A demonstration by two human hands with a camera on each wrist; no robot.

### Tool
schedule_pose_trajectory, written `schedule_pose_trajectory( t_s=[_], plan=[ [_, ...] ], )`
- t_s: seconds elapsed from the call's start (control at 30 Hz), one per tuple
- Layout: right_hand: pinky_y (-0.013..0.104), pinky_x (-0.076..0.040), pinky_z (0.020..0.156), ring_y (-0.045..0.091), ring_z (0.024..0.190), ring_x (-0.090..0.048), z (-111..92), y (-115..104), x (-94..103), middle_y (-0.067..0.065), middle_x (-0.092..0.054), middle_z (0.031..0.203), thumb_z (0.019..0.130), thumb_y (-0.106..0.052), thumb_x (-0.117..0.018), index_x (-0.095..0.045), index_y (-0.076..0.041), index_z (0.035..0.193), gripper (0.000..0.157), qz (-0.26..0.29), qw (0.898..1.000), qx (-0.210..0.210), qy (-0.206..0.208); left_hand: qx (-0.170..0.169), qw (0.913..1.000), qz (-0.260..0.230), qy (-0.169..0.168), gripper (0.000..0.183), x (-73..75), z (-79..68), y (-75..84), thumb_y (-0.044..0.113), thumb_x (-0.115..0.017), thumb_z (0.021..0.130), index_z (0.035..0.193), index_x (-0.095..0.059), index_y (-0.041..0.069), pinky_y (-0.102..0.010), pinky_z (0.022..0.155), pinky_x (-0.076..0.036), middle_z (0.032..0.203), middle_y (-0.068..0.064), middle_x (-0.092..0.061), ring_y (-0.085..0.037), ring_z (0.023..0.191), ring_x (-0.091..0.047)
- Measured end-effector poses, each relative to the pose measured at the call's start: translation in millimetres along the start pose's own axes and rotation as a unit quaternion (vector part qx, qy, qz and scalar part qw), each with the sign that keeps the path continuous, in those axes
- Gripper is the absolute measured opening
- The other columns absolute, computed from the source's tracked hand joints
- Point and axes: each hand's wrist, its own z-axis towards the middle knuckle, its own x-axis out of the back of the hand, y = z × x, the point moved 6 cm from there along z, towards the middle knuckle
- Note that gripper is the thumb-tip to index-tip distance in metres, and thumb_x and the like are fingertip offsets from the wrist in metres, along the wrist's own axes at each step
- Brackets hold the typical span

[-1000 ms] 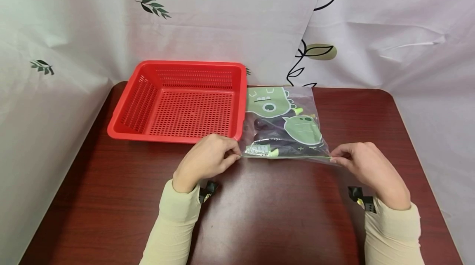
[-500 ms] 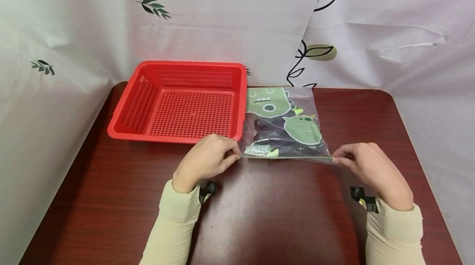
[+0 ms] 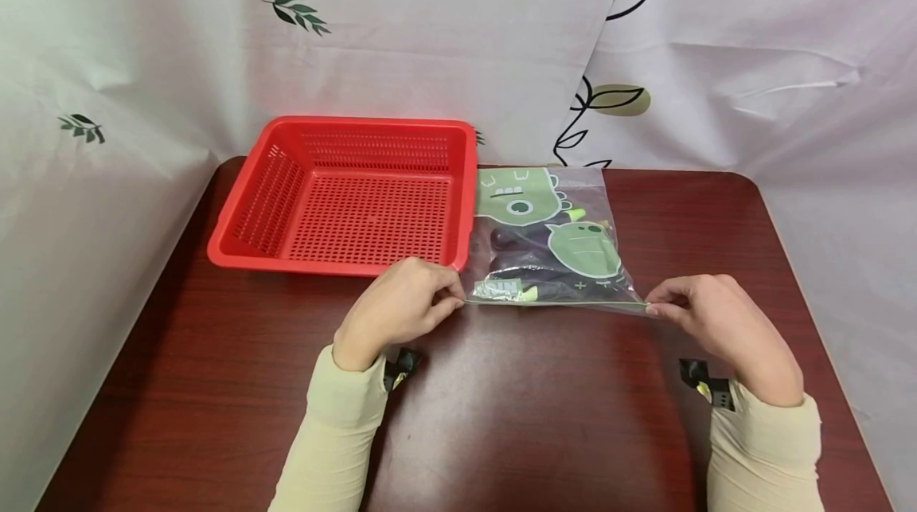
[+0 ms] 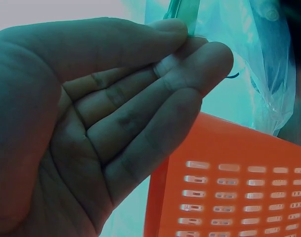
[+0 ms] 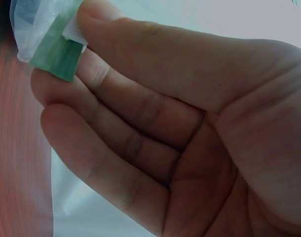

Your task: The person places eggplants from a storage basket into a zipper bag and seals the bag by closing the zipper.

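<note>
A clear zip bag (image 3: 583, 249) with green dinosaur prints lies on the table. Through its film show dark purple, eggplant-like things (image 3: 523, 265) with light-green ends. My left hand (image 3: 401, 301) pinches the left end of the bag's green zip strip (image 3: 559, 304) between thumb and fingers, by the basket's near right corner. At the strip's other end, my right hand (image 3: 723, 329) pinches the bag's right corner. In the right wrist view a small white zip slider (image 5: 75, 32) sits under the thumb at the end of the green strip.
A red slotted plastic basket (image 3: 344, 267) stands at the left, against the bag's left edge. The dark red wooden table (image 3: 530, 416) runs back to a white leaf-printed cloth (image 3: 430, 34), which also hangs at both sides.
My right hand has shifted slightly right along the zip strip, to the bag's corner. The left hand, the basket and most of the bag have stayed put.
</note>
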Motion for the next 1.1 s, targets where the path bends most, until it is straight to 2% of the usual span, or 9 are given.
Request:
schedule_pose_trajectory(
  t_s=[0.57,0.73,0.93,1.1],
  plan=[
    [0.026,-0.045,0.057,0.0,0.062,-0.053,-2.3,0.6,1.6,-0.012,-0.068,0.074,0.082,-0.011,-0.08,-0.077,-0.018,0.086,0.009,0.004,1.0,-0.004,-0.005,-0.001,1.0,-0.001,-0.001,0.012,-0.3,-0.1,-0.4,0.011,-0.076,0.086,0.08,-0.072,0.021,-0.024,0.064,-0.049,0.076,0.015,-0.066,-0.002,0.066,-0.058],
    [0.027,-0.046,0.058,0.003,0.064,-0.054,-0.7,0.1,-1.2,-0.009,-0.07,0.076,0.083,-0.01,-0.08,-0.077,-0.016,0.087,0.007,0.006,1.0,-0.016,-0.023,0.023,0.9997,0.011,-0.002,0.012,-0.4,-0.1,-0.1,0.01,-0.074,0.086,0.081,-0.073,0.021,-0.025,0.065,-0.049,0.076,0.015,-0.067,-0.003,0.066,-0.06],
    [0.029,-0.048,0.061,0.004,0.068,-0.057,0.8,0.4,-5.7,-0.008,-0.071,0.08,0.084,-0.011,-0.079,-0.078,-0.014,0.089,0.006,0.009,0.998,-0.023,-0.053,0.065,0.9975,0.027,-0.006,0.008,0.3,-0.8,0.9,0.012,-0.073,0.083,0.082,-0.074,0.019,-0.026,0.057,-0.045,0.071,0.014,-0.065,-0.002,0.057,-0.051],
    [0.029,-0.048,0.061,0.006,0.068,-0.057,-0.6,-1.3,-8.8,-0.009,-0.069,0.078,0.084,-0.01,-0.078,-0.076,-0.015,0.087,0.006,0.013,0.998,-0.025,-0.061,0.073,0.9967,0.036,-0.008,0.009,-0.8,-1.0,2.6,0.01,-0.073,0.081,0.081,-0.074,0.02,-0.026,0.054,-0.044,0.069,0.013,-0.064,-0.004,0.055,-0.049]
  ],
)
